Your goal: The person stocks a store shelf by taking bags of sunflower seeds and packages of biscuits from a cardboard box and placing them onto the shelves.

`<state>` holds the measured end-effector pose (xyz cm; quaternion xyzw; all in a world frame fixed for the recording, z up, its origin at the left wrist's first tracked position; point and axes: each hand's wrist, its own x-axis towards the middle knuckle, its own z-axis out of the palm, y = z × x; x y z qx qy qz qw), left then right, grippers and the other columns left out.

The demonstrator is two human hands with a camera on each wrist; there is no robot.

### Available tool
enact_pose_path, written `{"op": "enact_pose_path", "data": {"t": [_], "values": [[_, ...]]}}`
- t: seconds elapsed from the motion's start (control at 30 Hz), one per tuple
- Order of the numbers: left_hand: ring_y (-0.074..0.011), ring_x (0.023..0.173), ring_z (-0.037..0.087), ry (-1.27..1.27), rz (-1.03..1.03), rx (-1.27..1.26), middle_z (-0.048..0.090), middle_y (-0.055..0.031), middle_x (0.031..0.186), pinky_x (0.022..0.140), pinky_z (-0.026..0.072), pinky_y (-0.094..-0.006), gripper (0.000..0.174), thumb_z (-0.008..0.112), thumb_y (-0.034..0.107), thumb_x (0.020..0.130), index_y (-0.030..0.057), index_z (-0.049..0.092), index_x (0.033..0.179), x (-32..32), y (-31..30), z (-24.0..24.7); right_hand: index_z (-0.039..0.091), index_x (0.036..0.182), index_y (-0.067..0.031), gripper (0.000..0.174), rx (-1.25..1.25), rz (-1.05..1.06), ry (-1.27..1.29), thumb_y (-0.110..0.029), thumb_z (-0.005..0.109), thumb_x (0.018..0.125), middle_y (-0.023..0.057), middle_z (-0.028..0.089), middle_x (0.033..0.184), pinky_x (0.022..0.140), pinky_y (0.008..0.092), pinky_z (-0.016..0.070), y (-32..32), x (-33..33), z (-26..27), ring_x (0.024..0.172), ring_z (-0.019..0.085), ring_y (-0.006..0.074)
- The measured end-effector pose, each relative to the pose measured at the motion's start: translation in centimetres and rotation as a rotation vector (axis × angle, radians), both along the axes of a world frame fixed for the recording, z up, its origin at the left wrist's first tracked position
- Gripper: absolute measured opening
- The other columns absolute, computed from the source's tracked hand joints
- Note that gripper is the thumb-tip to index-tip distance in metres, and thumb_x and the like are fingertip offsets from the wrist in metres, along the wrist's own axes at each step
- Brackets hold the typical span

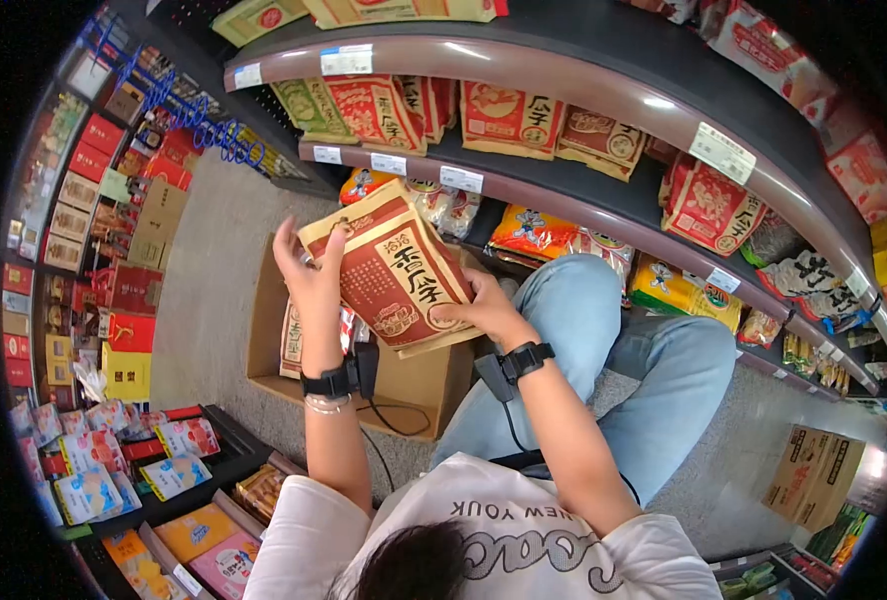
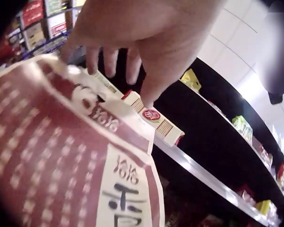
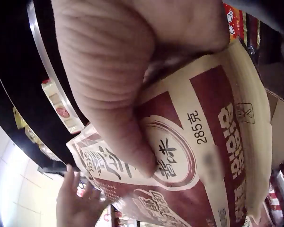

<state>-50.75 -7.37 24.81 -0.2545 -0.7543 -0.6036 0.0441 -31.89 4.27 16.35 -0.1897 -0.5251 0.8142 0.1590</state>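
Maroon, the bag (image 1: pixel 399 270) slants lengthwise between our hands: right hand (image 1: pixel 494 308) gripping its lower corner, left hand (image 1: pixel 314 285) spread at its top.

The grey floor (image 1: pixel 199 240) carries an open cardboard box (image 1: pixel 414 385); well to the right of the open cardboard box, a printed carton (image 1: pixel 814 478) stands on the same floor. Beyond the open cardboard box runs a dark shelf (image 1: pixel 544 202) bearing red-and-cream packets (image 1: pixel 511 120). Beneath it, a lower shelf (image 1: pixel 799 381) holds an orange bag (image 1: pixel 536 232) and a yellow bag (image 1: pixel 686 290).
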Motion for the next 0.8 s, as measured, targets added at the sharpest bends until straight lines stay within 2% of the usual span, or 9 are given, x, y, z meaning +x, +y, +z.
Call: {"op": "enact_pose_path", "data": {"t": [0.1,0.2,0.27,0.3,0.4,0.43,0.57,0.67,0.8], "values": [[-0.0203,0.122,0.044,-0.385,-0.144,0.081,0.047,-0.0118,0.132,0.103,0.0347,-0.0365,0.065,0.069,0.022,0.085,-0.0023,0.036,0.135,2.1,-1.7,-1.0,0.057,0.120,0.0014,0.056,-0.170,-0.094,0.079,-0.006,0.080,0.070,0.0073,0.065,0.110,0.086,0.0278,0.0487,0.2,0.8,0.3,0.097,0.060,0.0118],[-0.0190,0.122,0.046,-0.775,-0.615,0.168,0.049,-0.0120,0.133,0.101,0.0378,-0.0348,0.062,0.068,0.025,0.086,-0.0017,0.039,0.134,4.3,-2.1,-2.2,0.052,0.124,0.0000,0.056,-0.271,-0.188,0.159,-0.004,0.077,0.074,0.0075,0.062,0.115,0.088,0.0283,0.0486,0.3,2.3,2.6,0.101,0.060,0.0138],[-0.0181,0.117,0.051,-0.908,-0.638,0.157,0.053,-0.0116,0.129,0.098,0.0411,-0.0336,0.056,0.066,0.025,0.088,-0.0008,0.043,0.132,6.7,-1.6,-1.9,0.050,0.126,-0.0004,0.059,-0.275,-0.240,0.175,-0.004,0.077,0.074,0.0076,0.061,0.116,0.089,0.0277,0.0482,0.4,3.6,3.6,0.103,0.059,0.0138],[-0.0176,0.115,0.053,-0.977,-0.649,0.149,0.054,-0.0114,0.128,0.097,0.0428,-0.0330,0.053,0.065,0.025,0.089,-0.0003,0.044,0.131,7.9,-1.2,-1.5,0.044,0.131,-0.0012,0.069,-0.257,-0.236,0.140,-0.008,0.079,0.073,0.0077,0.059,0.120,0.092,0.0286,0.0463,0.8,4.6,4.3,0.109,0.056,0.0145],[-0.0176,0.107,0.059,-1.002,-0.667,0.147,0.060,-0.0091,0.121,0.092,0.0469,-0.0325,0.044,0.062,0.023,0.091,0.0000,0.049,0.126,10.4,0.5,-0.7,0.036,0.137,-0.0012,0.083,-0.051,-0.255,0.159,-0.012,0.083,0.069,0.0080,0.054,0.126,0.096,0.0305,0.0441,1.7,7.8,6.0,0.114,0.053,0.0153],[-0.0171,0.105,0.060,-1.015,-0.660,0.131,0.060,-0.0093,0.119,0.089,0.0486,-0.0320,0.039,0.061,0.021,0.092,0.0003,0.051,0.124,10.9,0.9,-1.1,0.028,0.142,-0.0008,0.096,0.007,-0.226,0.098,-0.015,0.086,0.066,0.0083,0.048,0.132,0.100,0.0318,0.0408,2.1,8.8,5.8,0.119,0.049,0.0156],[-0.0172,0.105,0.060,-1.058,-0.729,0.099,0.060,-0.0092,0.118,0.090,0.0487,-0.0326,0.040,0.062,0.021,0.091,-0.0004,0.051,0.122,13.0,2.5,-0.9,0.024,0.143,0.0001,0.100,0.139,-0.204,0.011,-0.012,0.085,0.065,0.0087,0.047,0.134,0.102,0.0315,0.0384,2.7,12.5,6.9,0.121,0.046,0.0151],[-0.0165,0.105,0.059,-1.017,-0.712,0.017,0.060,-0.0092,0.119,0.090,0.0478,-0.0324,0.042,0.060,0.026,0.093,-0.0007,0.051,0.123,14.2,3.1,-1.1,0.030,0.140,-0.0020,0.096,0.091,-0.263,0.023,-0.009,0.086,0.062,0.0065,0.050,0.129,0.099,0.0314,0.0408,2.6,13.8,6.3,0.117,0.049,0.0143],[-0.0175,0.111,0.055,-1.052,-0.687,0.020,0.056,-0.0098,0.124,0.095,0.0447,-0.0334,0.048,0.051,0.035,0.096,-0.0009,0.047,0.127,14.8,3.5,-0.8,0.026,0.143,-0.0007,0.101,0.138,-0.219,0.008,-0.013,0.086,0.063,0.0084,0.047,0.134,0.102,0.0309,0.0377,3.0,14.8,5.6,0.122,0.045,0.0155]]}}
